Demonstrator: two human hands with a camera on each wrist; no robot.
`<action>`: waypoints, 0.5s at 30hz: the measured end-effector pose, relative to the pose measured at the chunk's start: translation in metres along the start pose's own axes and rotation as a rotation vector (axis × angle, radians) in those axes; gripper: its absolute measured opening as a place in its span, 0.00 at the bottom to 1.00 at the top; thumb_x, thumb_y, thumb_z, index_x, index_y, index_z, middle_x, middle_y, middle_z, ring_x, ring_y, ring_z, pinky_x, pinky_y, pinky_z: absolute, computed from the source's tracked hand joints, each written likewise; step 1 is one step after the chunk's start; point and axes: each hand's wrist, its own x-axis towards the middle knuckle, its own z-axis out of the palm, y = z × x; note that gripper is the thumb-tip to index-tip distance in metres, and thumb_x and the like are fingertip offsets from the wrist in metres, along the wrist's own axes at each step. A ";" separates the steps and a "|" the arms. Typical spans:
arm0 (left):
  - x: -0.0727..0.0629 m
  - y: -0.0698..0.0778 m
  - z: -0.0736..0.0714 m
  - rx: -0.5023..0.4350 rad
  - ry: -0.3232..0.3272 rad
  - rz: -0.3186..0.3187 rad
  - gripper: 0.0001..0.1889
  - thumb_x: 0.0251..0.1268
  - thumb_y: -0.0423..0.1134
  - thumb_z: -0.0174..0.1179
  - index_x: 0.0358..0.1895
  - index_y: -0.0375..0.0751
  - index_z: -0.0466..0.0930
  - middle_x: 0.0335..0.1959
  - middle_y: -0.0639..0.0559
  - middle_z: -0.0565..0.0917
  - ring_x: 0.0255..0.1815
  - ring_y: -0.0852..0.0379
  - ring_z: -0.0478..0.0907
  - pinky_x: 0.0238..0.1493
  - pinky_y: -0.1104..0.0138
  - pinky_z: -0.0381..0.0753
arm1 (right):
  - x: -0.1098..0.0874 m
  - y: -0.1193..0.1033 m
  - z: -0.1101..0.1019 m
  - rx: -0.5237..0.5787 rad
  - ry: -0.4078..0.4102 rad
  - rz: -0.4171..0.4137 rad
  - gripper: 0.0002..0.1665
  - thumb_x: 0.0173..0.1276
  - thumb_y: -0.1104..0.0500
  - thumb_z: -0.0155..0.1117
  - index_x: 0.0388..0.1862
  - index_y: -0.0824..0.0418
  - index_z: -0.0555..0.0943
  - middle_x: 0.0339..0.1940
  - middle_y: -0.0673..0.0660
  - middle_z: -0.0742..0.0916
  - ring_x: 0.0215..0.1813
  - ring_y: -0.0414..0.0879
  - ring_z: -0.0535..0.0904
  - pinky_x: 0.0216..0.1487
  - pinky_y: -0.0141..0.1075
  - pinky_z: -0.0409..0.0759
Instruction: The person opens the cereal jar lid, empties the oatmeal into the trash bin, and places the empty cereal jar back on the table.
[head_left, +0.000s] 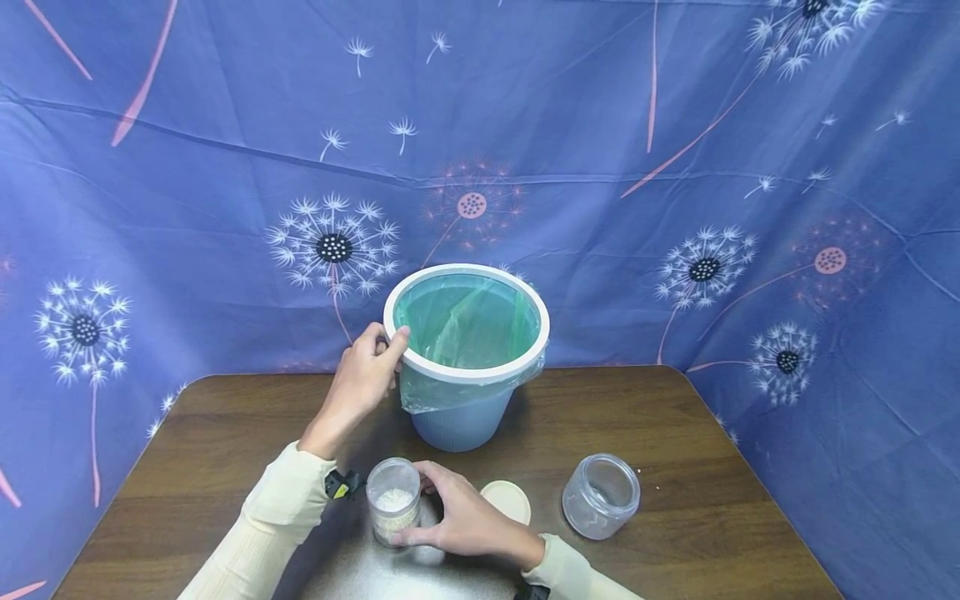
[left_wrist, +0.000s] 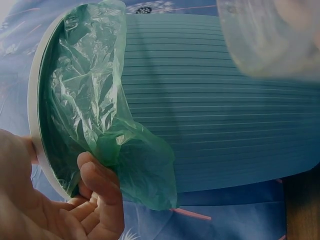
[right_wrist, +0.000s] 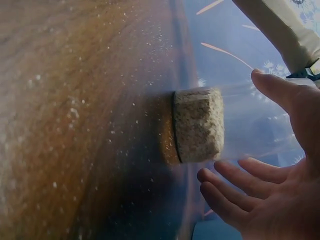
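A light-blue trash bin (head_left: 457,421) with a white rim stands at the back of the table, lined with a thin green bag (left_wrist: 90,80) folded over its edge. My left hand (head_left: 360,367) grips the rim at its left side, thumb on top and curled fingers against the bag. Nearer me, a clear jar (head_left: 393,500) is partly filled with pale grains (right_wrist: 200,125). Around its right side my right hand (head_left: 468,512) is spread, thumb and fingers apart, fingertips right at the jar wall. In the right wrist view those fingers look fairly straight.
To the right stands a second clear jar (head_left: 602,497), lidless, with a few white specks on the table beside it. A cream round lid (head_left: 507,501) lies partly behind my right hand. A patterned blue cloth (head_left: 600,208) hangs behind the wooden table (head_left: 697,500).
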 end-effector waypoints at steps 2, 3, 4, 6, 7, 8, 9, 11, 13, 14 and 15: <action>0.000 0.000 0.000 0.000 -0.001 -0.001 0.26 0.83 0.63 0.51 0.39 0.41 0.71 0.28 0.46 0.82 0.24 0.43 0.80 0.23 0.63 0.75 | 0.002 0.000 0.003 -0.032 0.003 -0.006 0.42 0.62 0.43 0.84 0.68 0.59 0.77 0.55 0.49 0.88 0.57 0.35 0.82 0.62 0.35 0.82; 0.000 0.000 0.000 0.000 -0.002 -0.001 0.26 0.83 0.63 0.51 0.39 0.41 0.71 0.28 0.46 0.82 0.24 0.43 0.80 0.23 0.63 0.75 | 0.002 0.000 0.004 -0.053 0.005 -0.010 0.41 0.63 0.42 0.84 0.67 0.58 0.78 0.54 0.48 0.88 0.57 0.34 0.82 0.61 0.34 0.81; 0.000 -0.001 0.000 0.000 -0.001 0.000 0.26 0.83 0.63 0.51 0.39 0.41 0.71 0.28 0.46 0.82 0.24 0.43 0.80 0.23 0.63 0.75 | 0.003 0.000 0.005 -0.071 0.006 -0.014 0.40 0.63 0.41 0.83 0.67 0.58 0.78 0.54 0.47 0.88 0.57 0.34 0.82 0.61 0.34 0.81; 0.000 -0.001 0.001 0.000 0.001 0.003 0.26 0.83 0.63 0.51 0.40 0.41 0.71 0.28 0.45 0.82 0.24 0.42 0.80 0.22 0.63 0.75 | 0.004 0.000 0.006 -0.088 0.004 -0.016 0.40 0.63 0.41 0.83 0.67 0.57 0.78 0.54 0.46 0.88 0.57 0.33 0.82 0.61 0.33 0.81; 0.000 -0.001 0.001 0.000 0.003 0.006 0.26 0.83 0.63 0.51 0.40 0.41 0.71 0.28 0.45 0.82 0.23 0.43 0.80 0.22 0.63 0.74 | 0.004 0.001 0.007 -0.097 0.004 -0.019 0.40 0.63 0.40 0.83 0.68 0.56 0.78 0.55 0.45 0.88 0.58 0.33 0.82 0.62 0.33 0.80; 0.001 -0.001 0.001 0.001 0.004 0.007 0.25 0.84 0.62 0.51 0.40 0.41 0.71 0.27 0.45 0.82 0.23 0.44 0.80 0.22 0.63 0.74 | 0.004 0.001 0.008 -0.104 0.004 -0.025 0.40 0.64 0.40 0.83 0.68 0.56 0.78 0.55 0.45 0.88 0.59 0.34 0.82 0.62 0.33 0.80; 0.001 -0.001 0.001 0.001 0.004 0.009 0.25 0.84 0.62 0.51 0.40 0.41 0.71 0.27 0.45 0.82 0.22 0.44 0.80 0.22 0.63 0.75 | 0.004 0.001 0.008 -0.109 0.005 -0.030 0.41 0.64 0.40 0.82 0.69 0.56 0.78 0.56 0.45 0.88 0.59 0.34 0.82 0.62 0.33 0.80; 0.001 -0.001 0.001 0.001 0.004 0.011 0.24 0.84 0.60 0.52 0.40 0.41 0.71 0.27 0.45 0.82 0.21 0.47 0.79 0.21 0.63 0.75 | 0.004 0.001 0.009 -0.111 -0.001 -0.036 0.41 0.64 0.41 0.82 0.70 0.56 0.78 0.56 0.45 0.88 0.60 0.34 0.82 0.63 0.32 0.80; 0.001 0.000 0.000 0.003 0.004 0.010 0.24 0.84 0.60 0.52 0.40 0.41 0.71 0.27 0.45 0.82 0.20 0.50 0.78 0.21 0.63 0.75 | 0.005 0.002 0.010 -0.118 -0.007 -0.044 0.41 0.65 0.41 0.82 0.70 0.56 0.77 0.57 0.45 0.88 0.60 0.34 0.82 0.62 0.32 0.80; 0.001 0.000 0.000 0.003 0.003 0.010 0.24 0.84 0.60 0.52 0.40 0.41 0.71 0.27 0.45 0.82 0.20 0.50 0.78 0.21 0.63 0.75 | 0.005 0.003 0.010 -0.117 -0.010 -0.044 0.41 0.65 0.41 0.82 0.70 0.55 0.77 0.57 0.45 0.88 0.60 0.34 0.82 0.62 0.32 0.80; 0.001 0.000 0.000 0.001 0.003 0.011 0.24 0.84 0.60 0.52 0.40 0.41 0.71 0.27 0.45 0.82 0.20 0.49 0.78 0.21 0.63 0.75 | 0.005 0.003 0.010 -0.118 -0.011 -0.041 0.41 0.65 0.40 0.82 0.70 0.55 0.77 0.57 0.44 0.88 0.60 0.33 0.82 0.62 0.31 0.80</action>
